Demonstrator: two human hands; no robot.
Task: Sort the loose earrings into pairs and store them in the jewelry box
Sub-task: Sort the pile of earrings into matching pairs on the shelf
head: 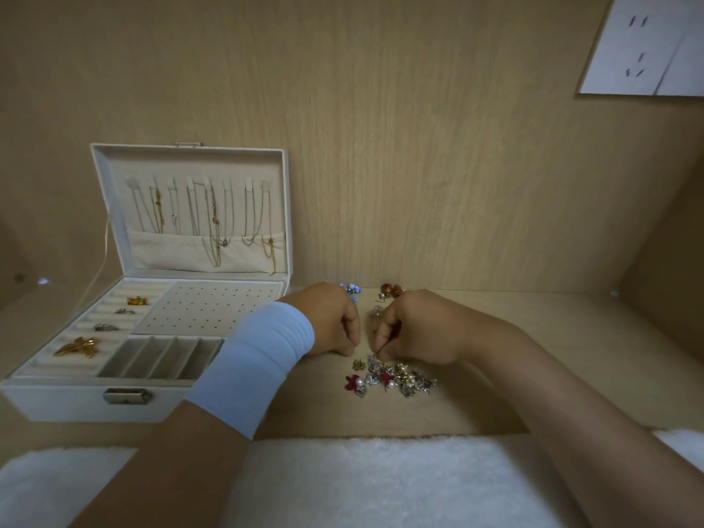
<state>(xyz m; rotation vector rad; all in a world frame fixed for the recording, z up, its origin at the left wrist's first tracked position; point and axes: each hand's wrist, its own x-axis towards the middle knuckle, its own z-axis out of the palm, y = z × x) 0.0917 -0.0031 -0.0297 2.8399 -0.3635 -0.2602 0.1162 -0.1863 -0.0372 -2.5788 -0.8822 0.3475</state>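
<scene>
Head view: earring (385,346) in R grip (415,325), pile (396,379) just below; box (57,398) far L.

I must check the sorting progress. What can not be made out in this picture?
Head view only:
- Whether the left hand holds anything: its curled fingers hide it.
- Blue earrings: partly behind the left hand.
- Earring pile: pieces too small and tangled to match.
- The hook pinched by the right hand: too small to tell its ornament.
- Jewelry box compartments: the left wristband covers some.
</scene>
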